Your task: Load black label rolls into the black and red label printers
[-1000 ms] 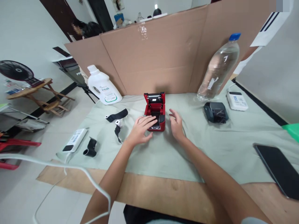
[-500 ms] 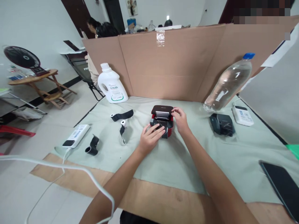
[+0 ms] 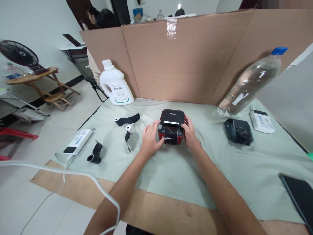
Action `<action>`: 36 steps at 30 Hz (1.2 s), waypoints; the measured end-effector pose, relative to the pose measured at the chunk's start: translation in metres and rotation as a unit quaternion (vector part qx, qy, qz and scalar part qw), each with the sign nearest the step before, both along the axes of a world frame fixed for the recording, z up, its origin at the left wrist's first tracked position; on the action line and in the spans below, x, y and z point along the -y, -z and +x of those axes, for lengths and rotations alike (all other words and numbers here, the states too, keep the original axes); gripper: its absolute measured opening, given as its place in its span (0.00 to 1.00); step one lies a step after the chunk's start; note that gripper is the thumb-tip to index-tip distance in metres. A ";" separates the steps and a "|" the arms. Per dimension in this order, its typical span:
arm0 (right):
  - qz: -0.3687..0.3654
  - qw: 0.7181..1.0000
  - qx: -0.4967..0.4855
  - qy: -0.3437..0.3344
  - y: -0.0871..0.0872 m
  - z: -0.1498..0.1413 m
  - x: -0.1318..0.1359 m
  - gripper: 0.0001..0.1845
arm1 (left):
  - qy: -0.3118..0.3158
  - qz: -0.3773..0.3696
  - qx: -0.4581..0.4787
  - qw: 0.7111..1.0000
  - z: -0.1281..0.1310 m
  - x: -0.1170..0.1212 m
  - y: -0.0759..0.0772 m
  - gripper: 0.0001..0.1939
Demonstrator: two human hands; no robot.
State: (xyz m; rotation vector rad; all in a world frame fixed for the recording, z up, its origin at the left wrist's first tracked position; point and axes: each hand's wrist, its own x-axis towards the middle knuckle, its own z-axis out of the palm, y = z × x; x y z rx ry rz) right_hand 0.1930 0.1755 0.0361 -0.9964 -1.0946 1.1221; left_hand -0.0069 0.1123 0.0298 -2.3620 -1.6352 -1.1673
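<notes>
A small black-and-red label printer point(image 3: 172, 116) sits on the cloth in front of me, its lid down. A shiny black strip point(image 3: 170, 135) hangs over its front. My left hand point(image 3: 150, 139) holds the printer's left side, thumb at the front corner. On the opposite side, my right hand point(image 3: 190, 133) curls its fingers round the edge. To the left lie a black strip with a white roll end point(image 3: 128, 119), a small roll with a loose tail point(image 3: 128, 133) and a curled black roll point(image 3: 96, 154).
A white jug point(image 3: 116, 85) stands at the back left. A clear bottle point(image 3: 249, 86) leans on the cardboard point(image 3: 171, 68). Rightward are a black device point(image 3: 238, 131), a white box point(image 3: 262, 121) and a phone point(image 3: 297, 192). A white power bank point(image 3: 78, 142) and cable point(image 3: 80, 174) are left.
The printer's lid has gone from raised to down. My left hand has moved from the front strip to the left side, and my right hand from the lid edge to the right side.
</notes>
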 end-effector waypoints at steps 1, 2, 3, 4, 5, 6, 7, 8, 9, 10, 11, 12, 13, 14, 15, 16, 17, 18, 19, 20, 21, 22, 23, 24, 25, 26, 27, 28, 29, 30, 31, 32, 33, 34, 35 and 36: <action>-0.001 1.000 -0.001 0.000 0.000 0.000 0.001 0.32 | 0.003 -0.015 0.000 1.000 -0.002 -0.002 -0.002 0.44; -0.003 1.000 0.000 0.000 0.001 0.000 0.001 0.33 | 0.008 -0.027 -0.003 1.000 -0.004 -0.003 -0.003 0.45; -0.004 1.000 0.002 0.000 0.001 -0.001 0.001 0.33 | 0.010 -0.034 -0.006 0.999 -0.005 -0.003 -0.005 0.45; -0.004 1.000 0.005 -0.001 0.001 -0.001 0.001 0.33 | 0.009 -0.038 -0.008 0.999 -0.005 -0.003 -0.006 0.44; -0.004 1.000 0.009 -0.001 0.002 -0.001 0.001 0.33 | 0.008 -0.040 -0.010 0.999 -0.005 -0.002 -0.007 0.43; -0.002 1.000 0.012 0.001 0.002 -0.002 0.000 0.33 | 0.009 -0.041 -0.013 0.999 -0.005 -0.002 -0.008 0.42; 0.002 1.000 0.016 0.005 0.003 -0.002 0.000 0.33 | 0.010 -0.040 -0.015 0.999 -0.005 -0.002 -0.009 0.42; 0.006 1.000 0.019 0.007 0.004 -0.002 0.000 0.34 | 0.011 -0.036 -0.016 0.999 -0.004 -0.001 -0.009 0.41; 0.009 1.000 0.021 0.008 0.006 -0.002 0.001 0.33 | 0.012 -0.030 -0.017 0.999 -0.004 -0.001 -0.010 0.41; 0.013 1.000 0.024 0.007 0.008 -0.002 0.001 0.33 | 0.011 -0.022 -0.018 1.000 -0.004 -0.001 -0.010 0.41; 0.016 1.000 0.026 0.005 0.011 -0.002 0.001 0.33 | 0.009 -0.014 -0.018 1.000 -0.004 -0.002 -0.010 0.42; 0.020 0.999 0.028 0.002 0.014 -0.002 0.000 0.33 | 0.006 -0.007 -0.018 1.000 -0.004 -0.002 -0.010 0.42; 0.024 0.999 0.028 0.001 0.017 -0.002 0.000 0.33 | 0.004 -0.002 -0.021 1.000 -0.005 -0.003 -0.010 0.43; 0.028 0.999 0.025 0.003 0.020 -0.003 -0.001 0.33 | 0.006 0.000 -0.025 1.000 -0.005 -0.003 -0.010 0.43; 0.031 0.999 0.020 0.006 0.023 -0.003 -0.001 0.33 | 0.010 0.001 -0.029 1.000 -0.006 -0.003 -0.010 0.43; 0.032 0.999 0.015 0.008 0.025 -0.004 -0.001 0.33 | 0.016 0.001 -0.034 0.999 -0.006 -0.003 -0.010 0.43; 0.031 0.999 0.010 0.009 0.026 -0.005 -0.002 0.33 | 0.021 -0.001 -0.036 0.999 -0.006 -0.004 -0.010 0.43; 0.028 1.000 0.006 0.011 0.027 -0.005 -0.002 0.32 | 0.026 -0.005 -0.037 0.999 -0.006 -0.004 -0.009 0.43; 0.024 1.000 0.003 0.011 0.027 -0.006 -0.001 0.32 | 0.027 -0.010 -0.035 0.999 -0.006 -0.004 -0.008 0.43; 0.019 1.000 0.001 0.011 0.026 -0.006 -0.001 0.32 | 0.027 -0.016 -0.031 0.999 -0.006 -0.004 -0.007 0.43; 0.014 1.000 -0.002 0.011 0.025 -0.006 -0.001 0.32 | 0.026 -0.022 -0.028 0.999 -0.006 -0.004 -0.006 0.42; 0.009 1.000 -0.006 0.011 0.023 -0.006 -0.002 0.32 | 0.024 -0.027 -0.025 0.999 -0.006 -0.004 -0.006 0.42; 0.003 1.000 -0.013 0.010 0.022 -0.006 -0.002 0.33 | 0.024 -0.031 -0.025 0.999 -0.007 -0.004 -0.005 0.42; -0.007 1.000 -0.022 0.010 0.020 -0.006 -0.003 0.33 | 0.024 -0.033 -0.025 0.999 -0.007 -0.005 -0.004 0.41; -0.018 0.999 -0.031 0.013 0.019 -0.006 -0.004 0.34 | 0.027 -0.034 -0.024 0.999 -0.008 -0.006 -0.004 0.40; -0.031 0.999 -0.040 0.018 0.018 -0.007 -0.005 0.36 | 0.031 -0.032 -0.022 0.999 -0.009 -0.007 -0.003 0.39; -0.044 0.998 -0.048 0.023 0.017 -0.007 -0.005 0.38 | 0.037 -0.028 -0.019 0.999 -0.009 -0.009 -0.003 0.38; -0.054 0.997 -0.055 0.027 0.017 -0.008 -0.005 0.39 | 0.044 -0.023 -0.015 0.999 -0.009 -0.010 -0.002 0.38; -0.058 0.996 -0.060 0.032 0.017 -0.008 -0.005 0.40 | 0.051 -0.019 -0.010 0.998 -0.009 -0.012 -0.002 0.38; -0.058 0.996 -0.063 0.033 0.017 -0.009 -0.004 0.40 | 0.055 -0.016 -0.005 0.998 -0.008 -0.012 -0.003 0.38; -0.054 0.996 -0.065 0.031 0.018 -0.010 -0.002 0.39 | 0.057 -0.015 -0.003 0.998 -0.007 -0.012 -0.003 0.38; -0.048 0.996 -0.069 0.030 0.020 -0.011 -0.001 0.37 | 0.057 -0.018 -0.002 0.998 -0.006 -0.012 -0.005 0.38; -0.041 0.996 -0.073 0.030 0.022 -0.012 0.001 0.35 | 0.058 -0.023 -0.006 0.998 -0.007 -0.010 -0.007 0.37; -0.034 0.996 -0.077 0.034 0.025 -0.012 0.002 0.34 | 0.059 -0.029 -0.013 0.998 -0.008 -0.008 -0.010 0.37; -0.026 0.996 -0.079 0.042 0.029 -0.013 0.003 0.33 | 0.058 -0.037 -0.022 0.997 -0.013 -0.006 -0.014 0.35; -0.017 0.996 -0.079 0.050 0.033 -0.013 0.004 0.33 | 0.051 -0.038 -0.028 0.998 -0.020 -0.004 -0.018 0.33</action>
